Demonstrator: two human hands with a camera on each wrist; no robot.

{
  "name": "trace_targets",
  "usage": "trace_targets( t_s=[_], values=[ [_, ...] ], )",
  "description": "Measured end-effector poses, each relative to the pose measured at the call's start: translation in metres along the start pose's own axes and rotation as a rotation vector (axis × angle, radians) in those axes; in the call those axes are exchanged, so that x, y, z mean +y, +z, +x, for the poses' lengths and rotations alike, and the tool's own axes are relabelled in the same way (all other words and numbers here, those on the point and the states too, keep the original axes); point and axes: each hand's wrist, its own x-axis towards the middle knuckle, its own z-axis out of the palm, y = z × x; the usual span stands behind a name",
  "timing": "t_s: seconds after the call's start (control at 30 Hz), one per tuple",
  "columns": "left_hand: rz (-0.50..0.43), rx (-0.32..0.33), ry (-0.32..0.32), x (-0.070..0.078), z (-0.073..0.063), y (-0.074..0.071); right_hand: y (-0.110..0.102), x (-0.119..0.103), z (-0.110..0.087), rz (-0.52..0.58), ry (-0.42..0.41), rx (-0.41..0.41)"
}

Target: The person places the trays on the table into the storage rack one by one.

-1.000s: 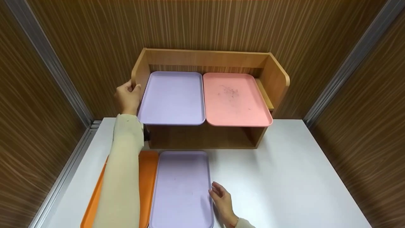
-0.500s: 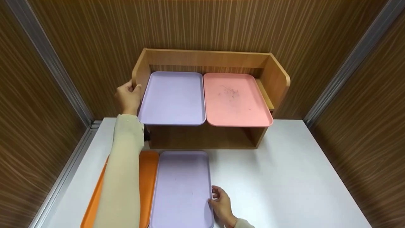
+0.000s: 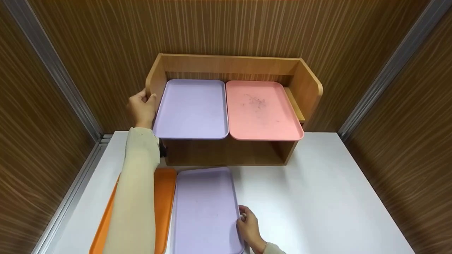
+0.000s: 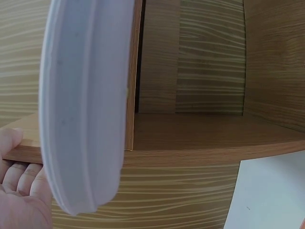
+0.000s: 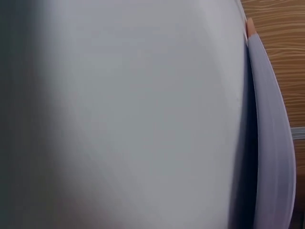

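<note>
My left hand (image 3: 142, 110) grips the left side panel of a wooden shelf (image 3: 233, 64); in the left wrist view the thumb and curled fingers (image 4: 27, 177) wrap the panel's edge. A purple tray (image 3: 193, 107) and a pink tray (image 3: 266, 121) sit side by side on the shelf's upper board. On the white table, another purple tray (image 3: 206, 211) lies slightly turned, its right rim pinched by my right hand (image 3: 250, 227). The right wrist view catches only that tray's side (image 5: 276, 157); the hand is out of it.
An orange tray (image 3: 164, 211) lies left of the lower purple tray, partly covered by my left sleeve (image 3: 136, 197). Wood-patterned walls (image 3: 233, 28) enclose the white table (image 3: 317, 197) at the back and sides. Dark marks speckle the pink tray.
My right hand has closed on the lower purple tray's right rim. That tray has shifted a little right and turned, opening a gap beside the orange tray. My left hand stays on the panel.
</note>
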Motion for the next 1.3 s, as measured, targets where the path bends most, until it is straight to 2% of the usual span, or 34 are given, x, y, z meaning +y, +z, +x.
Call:
trace_targets(
  t_s=[0.23, 0.4, 0.53, 0.7, 0.87, 1.1, 1.3],
  values=[
    [0.024, 0.016, -0.002, -0.001, 0.001, 0.001, -0.011, -0.001, 0.0, 0.024, 0.01, 0.004],
    [0.003, 0.006, 0.009, -0.001, 0.001, 0.0, -0.021, -0.002, 0.001, 0.129, -0.006, 0.029],
    [-0.034, 0.001, 0.005, 0.0, -0.001, -0.001, -0.026, -0.001, 0.001, 0.201, 0.012, 0.035],
    [-0.019, -0.011, 0.008, 0.0, -0.001, -0.001, -0.029, -0.001, 0.003, 0.278, 0.024, 0.076],
    [-0.03, -0.007, 0.002, -0.001, -0.001, 0.0, -0.033, -0.001, 0.006, 0.308, 0.035, 0.075],
    [-0.059, 0.014, 0.058, -0.002, 0.001, 0.002, -0.039, -0.002, 0.008, 0.323, 0.049, 0.083],
    [-0.064, 0.002, 0.049, -0.002, 0.001, 0.002, -0.046, -0.001, 0.013, 0.337, 0.079, 0.094]
  ],
)
